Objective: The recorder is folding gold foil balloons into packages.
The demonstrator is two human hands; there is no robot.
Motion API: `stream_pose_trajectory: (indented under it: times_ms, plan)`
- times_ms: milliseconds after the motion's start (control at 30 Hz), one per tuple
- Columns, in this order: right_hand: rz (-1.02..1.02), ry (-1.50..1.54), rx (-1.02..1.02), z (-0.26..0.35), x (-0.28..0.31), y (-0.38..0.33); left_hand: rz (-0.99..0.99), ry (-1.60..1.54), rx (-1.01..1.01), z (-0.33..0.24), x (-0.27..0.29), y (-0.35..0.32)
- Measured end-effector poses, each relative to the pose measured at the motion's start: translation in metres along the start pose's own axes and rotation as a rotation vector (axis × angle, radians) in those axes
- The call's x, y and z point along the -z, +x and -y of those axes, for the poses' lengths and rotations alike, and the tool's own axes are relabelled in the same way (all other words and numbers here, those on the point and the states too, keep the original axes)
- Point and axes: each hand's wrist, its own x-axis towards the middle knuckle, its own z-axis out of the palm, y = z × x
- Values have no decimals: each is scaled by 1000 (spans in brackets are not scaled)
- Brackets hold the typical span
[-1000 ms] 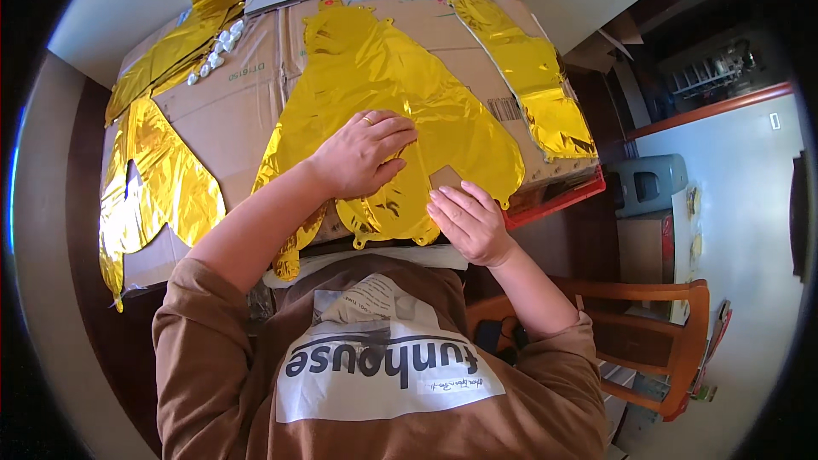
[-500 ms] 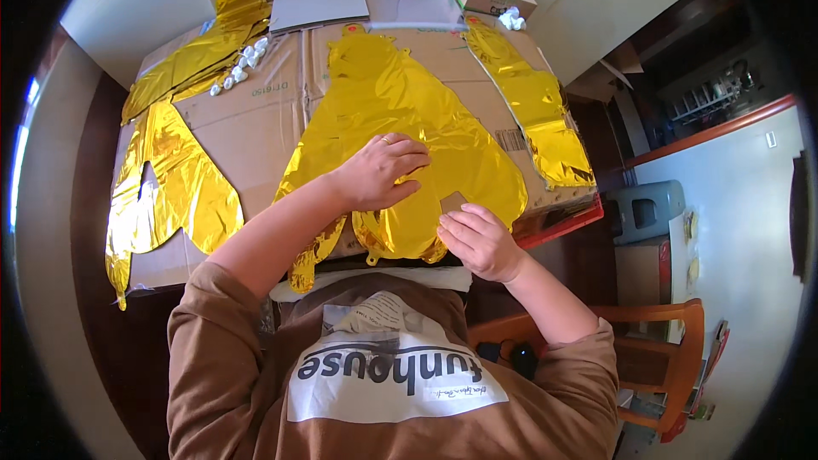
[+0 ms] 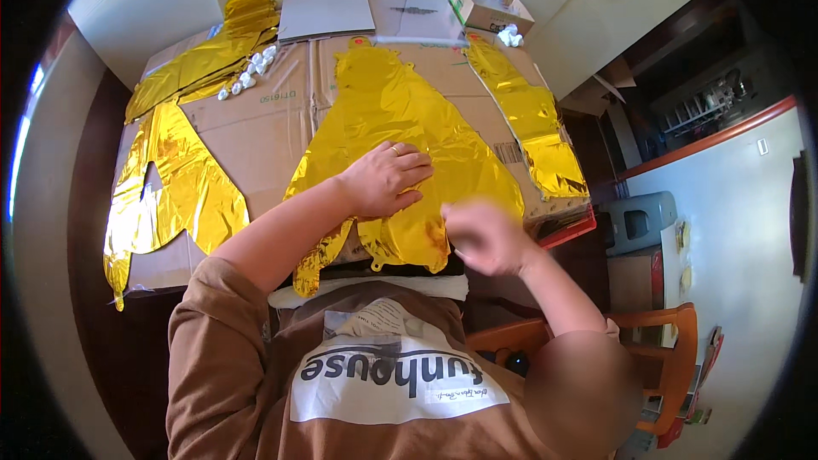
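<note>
A large, flat gold foil balloon (image 3: 383, 111), uninflated, lies across the middle of the cardboard and reaches its near edge. My left hand (image 3: 388, 179) rests palm down on its lower middle, fingers laid on the foil and thumb apart, with a ring on one finger. At the balloon's lower right part is my right hand (image 3: 503, 243), partly blurred. Its fingertips meet the foil, but whether they grip it cannot be made out. Beneath my left wrist, a narrow crinkled strip of the gold foil hangs toward my lap.
Cardboard (image 3: 264, 140) covers the work surface. More flat gold foil pieces lie at the left (image 3: 183, 175) and right (image 3: 532, 111). White crumpled bits (image 3: 247, 77), a pale flat box (image 3: 326, 15) and an open carton (image 3: 490, 10) sit farther back. A wooden chair (image 3: 677, 358) stands at my right.
My right hand has shifted slightly at the balloon's lower right and now looks blurred. My left hand stays on the foil. The whole view has shifted a little.
</note>
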Motion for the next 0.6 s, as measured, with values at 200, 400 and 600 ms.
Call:
stream_pose_trajectory:
  times_ms: [200, 400, 600]
  plan:
    - [-287, -174, -665, -91, 32, 104, 14, -56, 28, 0, 7, -1]
    - [-138, -408, -808, -104, 29, 148, 16, -179, 59, 3, 11, 0]
    - [-214, -647, -718, -88, 15, 148, -260, -238, 32, 11, 19, -4]
